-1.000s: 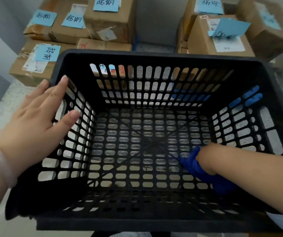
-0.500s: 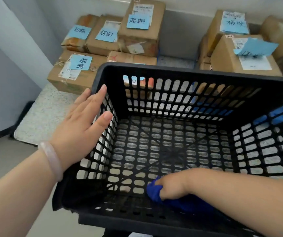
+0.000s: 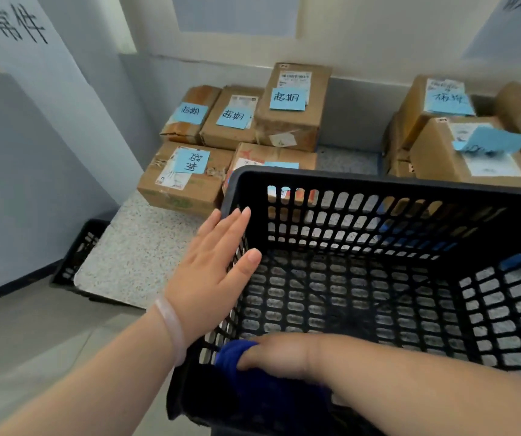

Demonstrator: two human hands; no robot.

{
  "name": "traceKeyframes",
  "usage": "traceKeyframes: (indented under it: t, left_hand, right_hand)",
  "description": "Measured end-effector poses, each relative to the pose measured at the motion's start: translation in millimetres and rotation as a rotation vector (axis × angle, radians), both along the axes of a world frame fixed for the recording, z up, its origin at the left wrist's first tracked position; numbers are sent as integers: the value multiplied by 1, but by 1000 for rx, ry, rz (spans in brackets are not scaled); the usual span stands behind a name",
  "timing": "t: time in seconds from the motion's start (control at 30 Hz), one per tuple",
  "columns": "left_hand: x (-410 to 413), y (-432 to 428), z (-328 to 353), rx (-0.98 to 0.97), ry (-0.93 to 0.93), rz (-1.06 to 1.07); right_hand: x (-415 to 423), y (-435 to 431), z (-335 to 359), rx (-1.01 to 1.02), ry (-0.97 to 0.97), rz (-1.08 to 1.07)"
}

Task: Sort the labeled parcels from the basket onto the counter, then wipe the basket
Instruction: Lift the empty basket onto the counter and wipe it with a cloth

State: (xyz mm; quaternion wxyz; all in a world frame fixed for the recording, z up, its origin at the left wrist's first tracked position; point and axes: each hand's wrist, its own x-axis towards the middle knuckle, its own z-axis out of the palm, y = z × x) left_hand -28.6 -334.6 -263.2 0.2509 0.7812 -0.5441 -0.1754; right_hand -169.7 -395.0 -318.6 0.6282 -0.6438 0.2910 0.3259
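Note:
A black slotted plastic basket (image 3: 378, 184) fills the lower right, with nothing in it but my right hand and a cloth. My left hand (image 3: 212, 272) lies flat with straight fingers against the basket's left wall. My right hand (image 3: 278, 354) reaches inside and grips a dark blue cloth (image 3: 253, 372) pressed into the near left corner of the basket floor. Brown cardboard parcels with blue handwritten labels stand on the speckled counter (image 3: 139, 256): a left group (image 3: 240, 127) and a right group (image 3: 460, 146).
A second black crate (image 3: 80, 253) sits on the floor left of the counter, against a grey wall. A gap of bare counter (image 3: 347, 158) separates the two parcel groups. The grey floor lies at lower left.
My right hand has dragged the blue cloth from the basket's near right across the floor to the near left corner. My left hand stays on the left wall. The view has shifted left and up.

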Motion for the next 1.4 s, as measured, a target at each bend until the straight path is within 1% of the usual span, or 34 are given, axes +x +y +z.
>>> traceKeyframes:
  t: [0.07, 0.17, 0.23, 0.27, 0.3, 0.37, 0.43, 0.47, 0.5, 0.57, 0.6, 0.63, 0.67, 0.73, 0.77, 0.83, 0.93, 1.03, 1.1, 1.23, 1.33, 1.4]
  left_hand:
    - [0, 0, 0, -8, 35, -3]
    - [-1, 1, 0, -28, 120, 10]
    - [-1, 3, 0, -41, 146, 28]
    - [-1, 4, 0, -45, 151, 35]
    - [-1, 5, 0, -52, 161, 45]
    - [-1, 4, 2, -68, 216, 87]
    - [-2, 4, 5, -85, 280, 129]
    - [-2, 3, 6, -93, 296, 136]
    - [-2, 3, 7, -100, 296, 134]
    - [-2, 4, 8, -115, 265, 106]
    - [-1, 3, 7, -116, 240, 92]
    - [-1, 3, 6, -109, 214, 84]
    - [-1, 3, 5, -96, 190, 84]
    - [-1, 2, 4, -77, 158, 97]
    - [0, 2, 2, -78, 150, 102]
    - [1, 1, -1, -68, 134, 101]
    - [3, 1, 0, -13, 110, 85]
    - [1, 1, 2, 6, 70, 76]
    - [1, 1, 1, 14, 62, 75]
    - [-2, 1, 5, 25, 32, 95]
    - [-5, 1, 9, 21, 43, 103]
    - [-5, 1, 11, 33, 33, 109]
  right_hand:
    - [-2, 0, 3, 6, -8, -131]
    - [-6, 6, 3, -26, -75, -298]
    - [-8, 1, 9, 35, -131, -537]
    - [-7, -5, 15, 70, -165, -653]
    - [-6, -14, 22, 91, -214, -725]
    - [-3, -33, 42, 14, -358, -764]
    - [6, -47, 61, -145, -539, -748]
    - [12, -51, 72, -273, -620, -711]
    - [20, -55, 79, -485, -690, -644]
    - [42, -67, 83, -1012, -780, -406]
    - [55, -73, 85, -1225, -763, -264]
    - [69, -79, 84, -1353, -692, -134]
    - [81, -84, 82, -1393, -593, -27]
    - [99, -94, 79, -1368, -415, 106]
    - [104, -100, 77, -1343, -368, 141]
    - [100, -111, 75, -1341, -326, 210]
    - [77, -127, 74, -1423, -254, 312]
    - [56, -135, 72, -1494, -227, 327]
    - [46, -136, 71, -1497, -209, 260]
    - [19, -155, 76, -1508, -90, 100]
    - [-13, -176, 81, -1517, 20, 80]
    - [-31, -186, 84, -1517, 60, 88]
